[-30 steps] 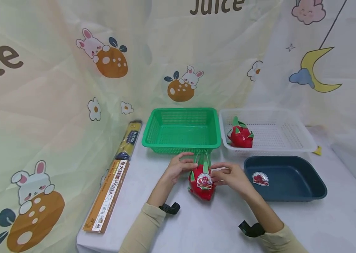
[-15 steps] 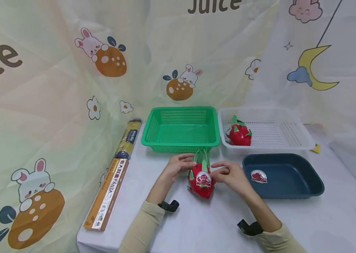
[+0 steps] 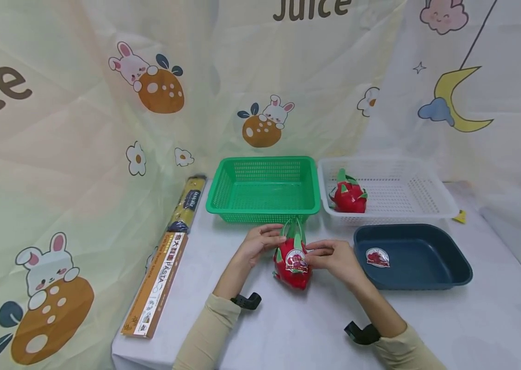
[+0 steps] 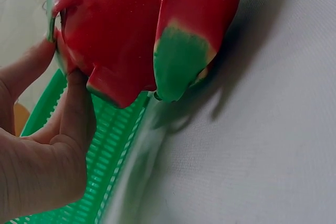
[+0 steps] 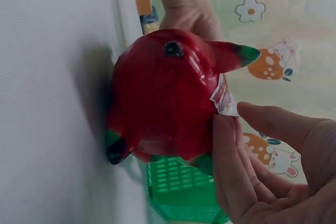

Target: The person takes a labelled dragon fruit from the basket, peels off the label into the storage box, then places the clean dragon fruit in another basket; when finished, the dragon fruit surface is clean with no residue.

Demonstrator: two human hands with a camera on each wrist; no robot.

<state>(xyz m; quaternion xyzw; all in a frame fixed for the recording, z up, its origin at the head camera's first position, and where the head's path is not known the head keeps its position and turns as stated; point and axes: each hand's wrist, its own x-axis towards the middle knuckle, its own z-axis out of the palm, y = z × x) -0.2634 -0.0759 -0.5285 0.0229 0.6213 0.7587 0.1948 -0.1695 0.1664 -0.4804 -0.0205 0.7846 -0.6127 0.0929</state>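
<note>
A glossy red dragon fruit (image 3: 292, 275) with green leaf tips stands in front of the green basket, its long leaves pointing toward the basket. My left hand (image 3: 260, 243) grips it near the leafy end, thumb and fingers on its side in the left wrist view. A round sticker (image 3: 296, 261) with a red fruit picture is on its near face. In the right wrist view, the sticker's white edge lies between the thumb and index finger of my right hand (image 5: 278, 166), and the other fingers lie along the fruit's side.
The green basket (image 3: 262, 211) and a white basket (image 3: 408, 218) stand at the back; a second dragon fruit (image 3: 349, 198) lies in the white one. A dark blue tray (image 3: 422, 267) holds another sticker (image 3: 377, 257). A pasta box (image 3: 156, 288) and a yellow packet (image 3: 187, 204) line the left edge.
My right hand's fingers have drawn closer together at the sticker's right edge. The left hand keeps its grip, and the dragon fruit stays in place; the head view has shifted slightly.
</note>
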